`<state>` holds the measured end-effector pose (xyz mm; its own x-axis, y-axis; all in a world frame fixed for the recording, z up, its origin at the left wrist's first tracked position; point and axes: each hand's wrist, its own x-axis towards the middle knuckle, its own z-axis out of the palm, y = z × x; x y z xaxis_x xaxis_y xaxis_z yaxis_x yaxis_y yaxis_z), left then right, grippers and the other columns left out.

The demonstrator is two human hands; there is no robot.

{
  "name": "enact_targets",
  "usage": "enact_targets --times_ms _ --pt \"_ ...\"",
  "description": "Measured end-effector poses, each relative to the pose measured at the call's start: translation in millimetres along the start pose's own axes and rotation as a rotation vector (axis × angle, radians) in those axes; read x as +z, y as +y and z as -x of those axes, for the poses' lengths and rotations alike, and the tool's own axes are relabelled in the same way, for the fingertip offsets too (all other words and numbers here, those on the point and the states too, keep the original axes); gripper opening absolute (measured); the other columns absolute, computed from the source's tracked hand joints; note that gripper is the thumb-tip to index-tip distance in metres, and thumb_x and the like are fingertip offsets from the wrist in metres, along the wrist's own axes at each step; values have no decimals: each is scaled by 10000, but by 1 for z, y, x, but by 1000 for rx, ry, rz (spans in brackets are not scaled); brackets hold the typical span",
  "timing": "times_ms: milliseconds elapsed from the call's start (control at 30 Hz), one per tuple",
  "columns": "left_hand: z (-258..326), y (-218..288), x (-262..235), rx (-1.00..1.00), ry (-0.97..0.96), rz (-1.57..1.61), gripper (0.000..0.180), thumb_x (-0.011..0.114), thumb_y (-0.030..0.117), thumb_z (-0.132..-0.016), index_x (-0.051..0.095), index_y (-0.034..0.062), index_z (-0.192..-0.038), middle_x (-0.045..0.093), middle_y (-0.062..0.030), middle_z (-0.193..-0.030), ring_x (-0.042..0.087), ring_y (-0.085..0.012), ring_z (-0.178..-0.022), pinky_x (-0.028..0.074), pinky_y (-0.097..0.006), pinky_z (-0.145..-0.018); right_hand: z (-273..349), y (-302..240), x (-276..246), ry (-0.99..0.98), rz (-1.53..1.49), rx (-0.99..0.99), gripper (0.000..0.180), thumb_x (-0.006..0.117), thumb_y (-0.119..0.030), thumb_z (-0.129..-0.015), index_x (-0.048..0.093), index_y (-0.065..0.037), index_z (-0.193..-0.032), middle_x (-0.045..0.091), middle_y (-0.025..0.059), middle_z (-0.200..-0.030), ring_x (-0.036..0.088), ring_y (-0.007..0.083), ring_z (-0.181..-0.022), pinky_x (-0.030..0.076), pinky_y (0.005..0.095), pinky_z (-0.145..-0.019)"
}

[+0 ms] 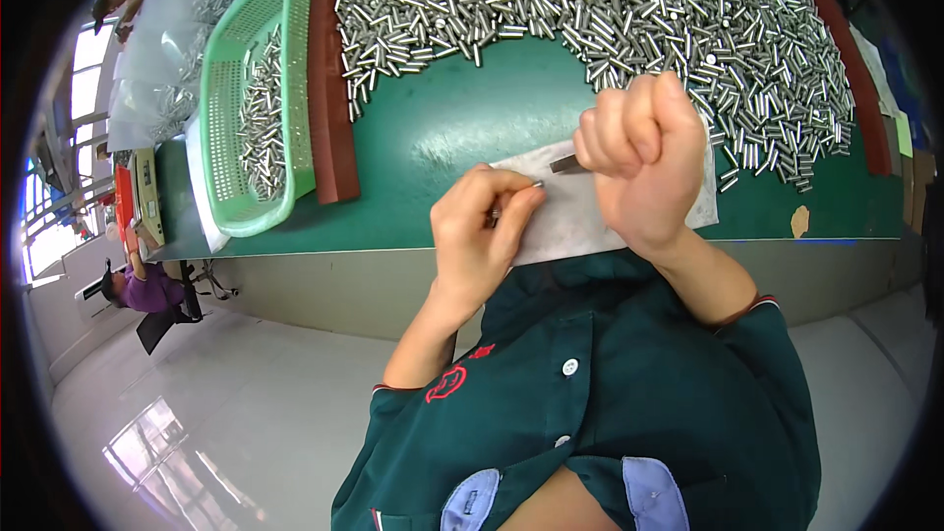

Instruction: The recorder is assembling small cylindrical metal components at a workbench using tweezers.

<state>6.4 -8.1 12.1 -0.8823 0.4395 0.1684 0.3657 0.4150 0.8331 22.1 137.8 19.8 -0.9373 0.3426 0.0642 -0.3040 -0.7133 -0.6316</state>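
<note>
My left hand (472, 221) pinches a small shiny metal pin (538, 184) between thumb and forefinger, its end poking out past the fingertips. My right hand (644, 162) is closed in a fist around a flat dark metal tool (565, 164), probably a file. Only the tool's tip shows, pointing left close to the pin without visibly touching it. Both hands are above a grey-white cloth (565, 226) at the table's front edge. Beyond them spreads a large heap of similar metal pins (629, 10).
Red-brown bars (334, 128) border the heap left and right on the green table (433, 118). At left stands a light-green mesh basket (218, 108) partly filled with pins, beside plastic bags (162, 49) of pins. A person in purple (152, 287) sits farther left.
</note>
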Motion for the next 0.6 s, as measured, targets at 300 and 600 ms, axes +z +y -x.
enact_targets --times_ms 300,600 --pt "-22 -29 -16 -401 -262 1342 148 480 193 -874 517 50 -876 402 -13 -695 297 -68 -570 256 -190 -507 0 -2 1 78 -25 7 383 273 -259 -903 254 -138 -540 228 -35 -430 132 64 -379 150 225 -375" --pt "-27 -28 -20 -608 -151 1654 144 455 181 -886 496 42 -885 381 -5 -722 326 -62 -589 306 -187 -530 0 1 -3 122 -67 33 395 285 -226 -907 270 -105 -531 258 -6 -434 164 65 -378 171 223 -363"
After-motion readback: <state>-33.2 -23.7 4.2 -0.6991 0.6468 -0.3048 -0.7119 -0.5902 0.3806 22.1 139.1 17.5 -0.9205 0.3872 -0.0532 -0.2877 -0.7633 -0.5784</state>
